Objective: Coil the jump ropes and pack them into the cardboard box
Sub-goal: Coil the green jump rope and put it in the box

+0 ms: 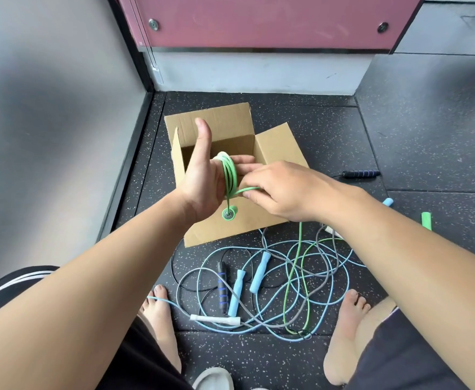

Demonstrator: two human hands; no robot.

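Observation:
My left hand is held flat with straight fingers and raised thumb over the open cardboard box. Several loops of the green jump rope are wound round its fingers. One green handle dangles just below the palm. My right hand pinches the green rope right beside the coil. From there the rope runs down to the floor. The other green handle lies on the floor at the right. The inside of the box is mostly hidden by my hands.
A tangle of blue, grey and black ropes lies on the speckled floor between my bare feet, with two blue handles, a black handle and a white handle. Another black handle lies right of the box. A wall stands left.

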